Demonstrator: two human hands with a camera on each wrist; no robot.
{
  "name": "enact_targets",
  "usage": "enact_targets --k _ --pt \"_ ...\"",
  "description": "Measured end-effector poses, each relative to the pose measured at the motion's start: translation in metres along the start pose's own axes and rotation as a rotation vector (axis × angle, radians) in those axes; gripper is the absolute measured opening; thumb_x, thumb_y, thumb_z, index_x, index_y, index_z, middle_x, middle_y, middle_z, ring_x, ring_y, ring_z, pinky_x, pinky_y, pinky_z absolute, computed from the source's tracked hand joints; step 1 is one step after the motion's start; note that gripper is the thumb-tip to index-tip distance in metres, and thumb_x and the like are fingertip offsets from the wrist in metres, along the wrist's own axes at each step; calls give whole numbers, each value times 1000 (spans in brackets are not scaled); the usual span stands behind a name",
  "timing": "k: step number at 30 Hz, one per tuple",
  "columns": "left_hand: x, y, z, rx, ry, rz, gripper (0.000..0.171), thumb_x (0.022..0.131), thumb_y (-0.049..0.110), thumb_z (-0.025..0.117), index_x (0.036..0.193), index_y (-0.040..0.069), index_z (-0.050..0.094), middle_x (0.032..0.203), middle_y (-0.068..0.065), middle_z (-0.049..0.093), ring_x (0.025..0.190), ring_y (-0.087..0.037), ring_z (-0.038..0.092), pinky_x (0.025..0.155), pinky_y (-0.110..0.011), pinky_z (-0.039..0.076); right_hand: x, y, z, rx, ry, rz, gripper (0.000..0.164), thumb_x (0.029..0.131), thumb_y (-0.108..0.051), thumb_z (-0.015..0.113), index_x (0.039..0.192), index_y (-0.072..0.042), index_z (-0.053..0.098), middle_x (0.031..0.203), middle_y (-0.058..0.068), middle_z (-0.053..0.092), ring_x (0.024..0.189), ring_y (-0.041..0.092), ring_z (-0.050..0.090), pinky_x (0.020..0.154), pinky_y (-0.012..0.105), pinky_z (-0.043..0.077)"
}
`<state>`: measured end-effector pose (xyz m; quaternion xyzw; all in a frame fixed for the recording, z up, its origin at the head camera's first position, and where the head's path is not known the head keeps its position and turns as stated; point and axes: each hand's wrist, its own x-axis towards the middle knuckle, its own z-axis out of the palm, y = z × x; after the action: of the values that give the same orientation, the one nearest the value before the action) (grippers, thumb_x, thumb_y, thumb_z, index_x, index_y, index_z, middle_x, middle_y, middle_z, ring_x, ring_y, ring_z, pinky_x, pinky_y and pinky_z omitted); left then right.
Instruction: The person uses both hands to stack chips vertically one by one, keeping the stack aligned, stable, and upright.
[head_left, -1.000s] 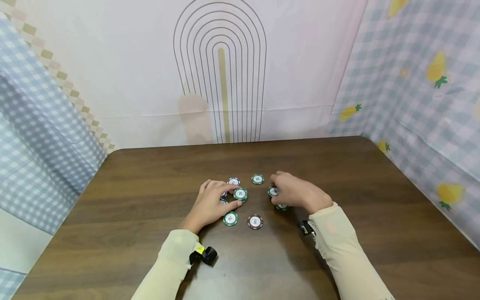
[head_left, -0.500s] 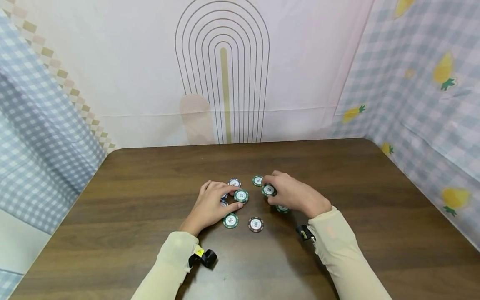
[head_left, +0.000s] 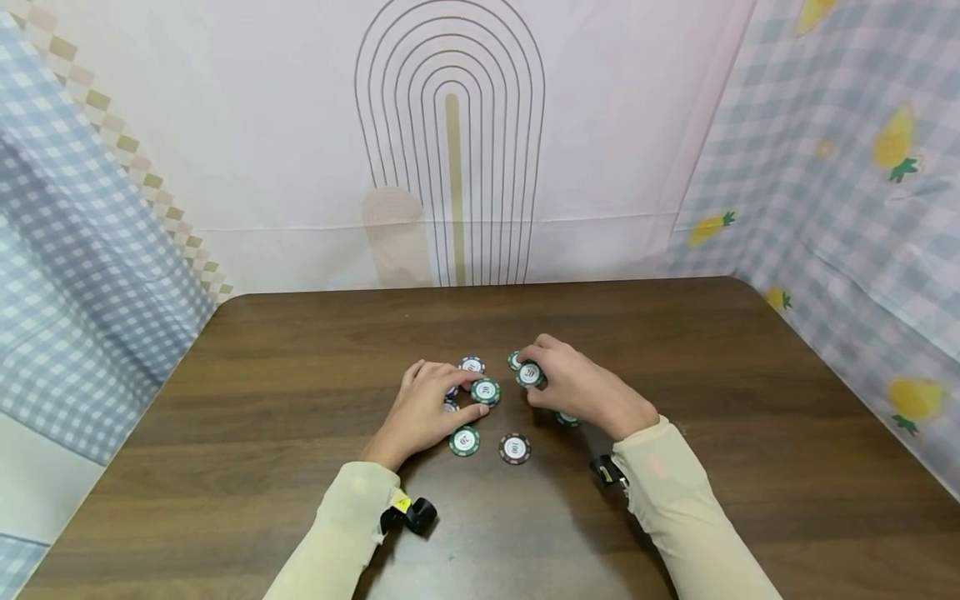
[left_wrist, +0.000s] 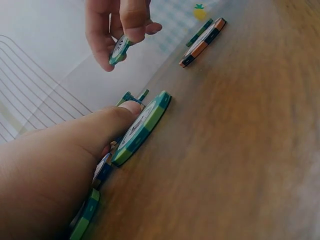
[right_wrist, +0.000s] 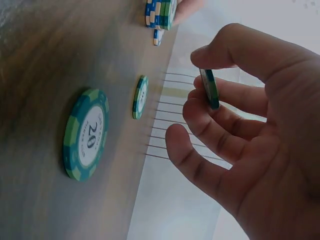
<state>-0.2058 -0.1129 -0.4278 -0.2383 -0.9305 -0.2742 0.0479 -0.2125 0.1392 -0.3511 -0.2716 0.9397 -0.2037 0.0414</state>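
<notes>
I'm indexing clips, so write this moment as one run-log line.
right hand: pinching green chip, raised | left hand: holding another green chip | brown chip: flat on table, untouched

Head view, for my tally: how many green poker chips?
5: one green chip at the left hand, one in the right hand, one beyond, one partly beneath, one beside the brown chip; more may hide.
</notes>
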Motion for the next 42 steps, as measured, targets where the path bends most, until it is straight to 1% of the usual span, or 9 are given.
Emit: enact_targets --k 6,11,15,19,24,29,31,39,42 --pt "-1 1 1 -8 -1 1 51 95 47 77 139 24 70 115 5 69 127 -25 54 126 -59 16 1 -4 5 -24 3 -6 41 91 -9 76 130 2 67 121 13 65 97 21 63 86 38 57" --pt "-1 2 0 -9 10 9 50 94 46 78 139 24 70 114 5 69 126 -25 55 125 -59 17 2 -8 9 -49 46 -30 37 93 -14 78 126 -1 69 117 10 66 101 22 64 90 41 58" --pt "-1 3 -1 -12 6 6 50 94 46 78 139 25 70 114 6 69 126 -25 55 125 -58 16 2 -11 11 -73 63 -35 37 94 -17 79 128 -3 71 120 9 64 107 23 62 94 42 57" --pt "0 2 0 -3 1 -2 50 95 47 77 139 25 70 114 6 69 127 -25 55 126 -58 16 2 -13 14 -74 68 -21 37 95 -19 78 128 -6 72 120 8 60 108 23 59 92 40 56" --pt "0 1 0 4 5 -2 49 95 47 77 139 26 70 115 6 69 127 -25 55 126 -60 16 4 -15 20 -44 84 -17 37 94 -15 77 128 -4 70 119 9 58 108 23 59 92 41 56" --pt "0 0 0 5 5 -3 50 95 47 77 140 25 70 116 5 70 129 -26 54 126 -60 15 7 -17 25 -10 90 -43 41 93 -8 76 132 1 66 121 14 57 109 26 61 97 42 55" --pt "0 0 0 8 5 -3 50 95 47 76 140 25 70 116 5 70 129 -26 54 126 -60 15 8 -18 26 -5 87 -52 40 94 -6 76 131 2 66 121 15 57 109 26 62 97 42 56" --pt "0 1 0 4 8 2 50 95 47 77 140 25 70 116 4 70 129 -26 55 126 -61 16 8 -21 28 -1 50 -58 40 96 -7 77 133 2 66 124 15 57 109 24 63 95 40 57" --pt "1 1 0 0 15 7 50 95 46 77 139 25 70 115 4 70 128 -26 55 126 -62 16 8 -22 29 4 43 -46 41 98 -9 76 135 1 65 126 14 57 111 25 64 97 42 57"
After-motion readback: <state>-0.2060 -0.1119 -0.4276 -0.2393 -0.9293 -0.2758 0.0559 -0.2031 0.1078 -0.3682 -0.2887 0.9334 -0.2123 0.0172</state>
